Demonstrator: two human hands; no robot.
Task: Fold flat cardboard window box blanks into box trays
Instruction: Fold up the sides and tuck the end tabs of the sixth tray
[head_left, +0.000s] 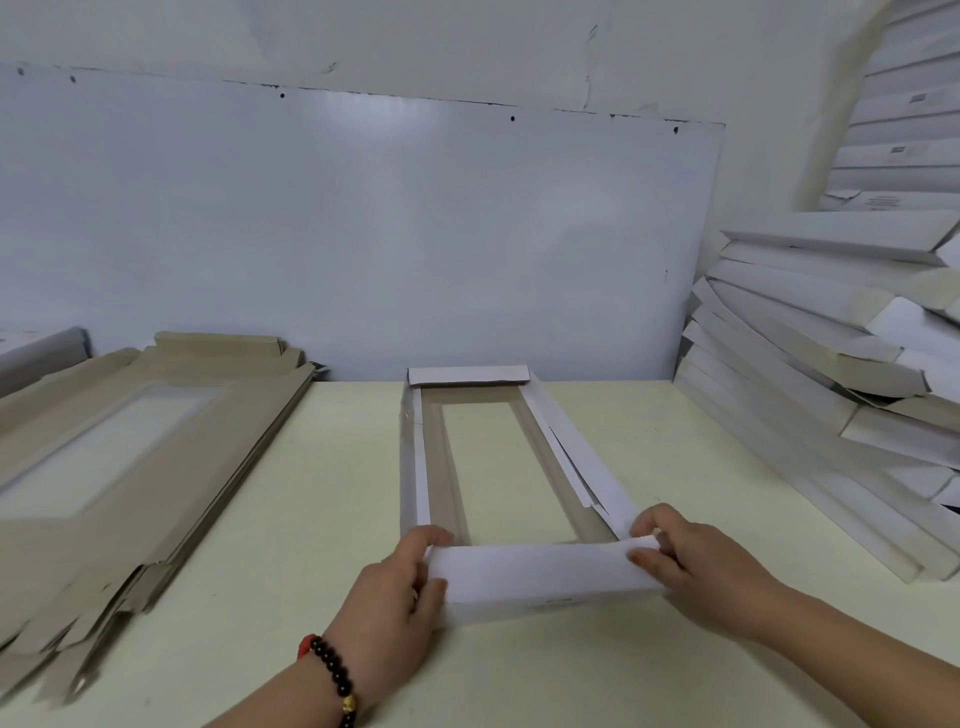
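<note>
A long window box blank (431, 467) lies lengthwise on the pale table (322, 519), its side walls and far end flap standing up. Its white near end flap (540, 577) is raised toward me. My left hand (395, 597), with a bead bracelet at the wrist, grips the flap's left end, thumb on the front and fingers behind. The flap's right end is pinched by my right hand (691, 566) in the same way. A clear window fills the middle of the blank.
A stack of flat brown blanks (130, 457) with windows lies at the left. Folded white box trays (831, 374) are piled high at the right, leaning toward the table. A grey-white panel (363, 234) stands against the wall behind.
</note>
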